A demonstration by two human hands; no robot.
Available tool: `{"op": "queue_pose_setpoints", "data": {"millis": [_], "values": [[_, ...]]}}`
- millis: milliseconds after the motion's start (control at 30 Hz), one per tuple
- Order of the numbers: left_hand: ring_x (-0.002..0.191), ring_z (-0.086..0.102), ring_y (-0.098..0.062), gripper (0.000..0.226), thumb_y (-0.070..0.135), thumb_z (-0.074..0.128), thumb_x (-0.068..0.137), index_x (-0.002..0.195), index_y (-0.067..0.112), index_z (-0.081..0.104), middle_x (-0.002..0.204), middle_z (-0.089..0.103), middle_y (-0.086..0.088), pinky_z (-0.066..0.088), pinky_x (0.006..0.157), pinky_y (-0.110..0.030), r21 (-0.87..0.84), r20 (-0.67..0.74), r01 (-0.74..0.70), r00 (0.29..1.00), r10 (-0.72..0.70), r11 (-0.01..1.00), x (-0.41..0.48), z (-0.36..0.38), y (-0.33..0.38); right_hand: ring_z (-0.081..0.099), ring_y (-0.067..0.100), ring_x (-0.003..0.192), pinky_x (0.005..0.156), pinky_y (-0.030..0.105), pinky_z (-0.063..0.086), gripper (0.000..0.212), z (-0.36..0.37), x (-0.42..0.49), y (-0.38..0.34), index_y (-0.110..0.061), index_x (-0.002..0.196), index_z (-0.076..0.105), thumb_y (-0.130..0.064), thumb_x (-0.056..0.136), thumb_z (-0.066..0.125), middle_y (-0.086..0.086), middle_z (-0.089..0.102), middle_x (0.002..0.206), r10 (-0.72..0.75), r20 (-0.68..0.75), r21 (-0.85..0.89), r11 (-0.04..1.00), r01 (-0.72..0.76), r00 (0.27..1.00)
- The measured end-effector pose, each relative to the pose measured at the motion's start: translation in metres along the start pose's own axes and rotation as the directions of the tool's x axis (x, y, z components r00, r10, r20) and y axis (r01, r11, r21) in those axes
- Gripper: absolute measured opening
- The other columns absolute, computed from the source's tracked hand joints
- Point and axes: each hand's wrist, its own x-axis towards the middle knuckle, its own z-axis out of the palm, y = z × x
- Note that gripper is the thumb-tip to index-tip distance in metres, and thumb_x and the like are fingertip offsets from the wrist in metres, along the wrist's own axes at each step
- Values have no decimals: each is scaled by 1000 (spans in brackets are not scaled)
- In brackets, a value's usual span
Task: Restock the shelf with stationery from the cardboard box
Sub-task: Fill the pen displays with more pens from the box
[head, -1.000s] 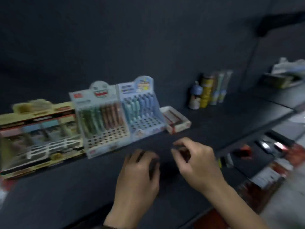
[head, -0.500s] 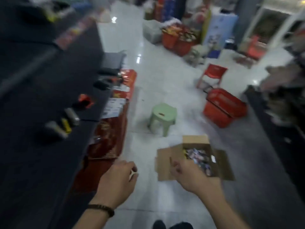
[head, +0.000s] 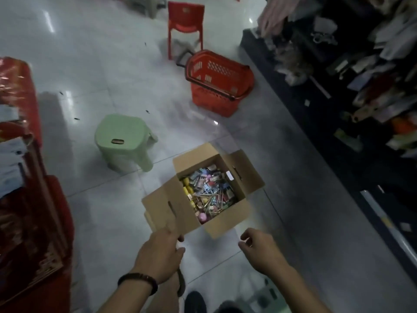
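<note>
Cardboard box [head: 226, 222] open on floor beside green stool [head: 123, 141], full of loose stationery [head: 208, 193]: light, stiff, slippery, best pinched in bunches from above. Right hand [head: 259, 249] loosely curled, empty; left hand [head: 159, 251] curled, grip unclear

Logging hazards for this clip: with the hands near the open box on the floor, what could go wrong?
The cardboard box holds a loose, tangled jumble of stationery; a quick grab by the right hand could snag or spill pieces. The green stool and red basket stand close by on the glossy floor, so a step back might trip on them.
</note>
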Motion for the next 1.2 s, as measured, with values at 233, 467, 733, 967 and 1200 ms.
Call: {"op": "queue_pose_setpoints", "data": {"millis": [233, 467, 733, 967, 1200], "values": [[120, 48, -23, 26, 32, 58, 101, 127, 32, 56, 126, 48, 4, 45, 93, -32, 16, 69, -67, 995, 66, 998, 217, 105, -30, 60, 18, 87, 67, 29, 40, 26, 76, 240, 14, -17, 117, 66, -33, 98, 66, -1, 66, 99, 124, 11, 184, 975, -124, 992], [159, -1, -39, 68, 37, 65, 93, 151, 51, 33, 171, 0, -8, 41, 118, -56, 67, -72, 48, 997, -43, 997, 414, 244, -59, 59, 34, 128, 103, 40, 53, 84, 205, 502, 55, -8, 151, 42, -43, 88, 85, 18, 54, 148, 367, 57, 382, 851, -360, 928], [161, -8, -45, 77, 37, 82, 84, 152, 28, 48, 173, 9, -19, 48, 105, -64, 55, -228, 196, 957, -178, 979, 475, 344, -101, 36, 46, 148, 117, 52, 39, 121, 301, 616, 61, -2, 156, 24, -75, 76, 79, 31, 27, 162, 586, 29, 360, 750, -555, 810], [161, -6, -45, 71, 31, 84, 80, 144, 16, 56, 170, 21, -21, 46, 106, -64, 62, -268, 207, 946, -184, 976, 476, 356, -106, 60, 42, 126, 103, 50, 53, 91, 324, 643, 60, -3, 140, 44, -72, 87, 69, 19, 63, 138, 607, 90, 677, 545, -495, 790], [160, -11, -48, 74, 34, 82, 80, 147, 22, 53, 170, 22, -20, 40, 111, -68, 67, -260, 255, 938, -230, 965, 483, 359, -93, 70, 32, 93, 84, 45, 61, 40, 306, 651, 71, -3, 123, 56, -31, 97, 71, 14, 70, 113, 598, 288, 785, 301, -542, 748]]}}
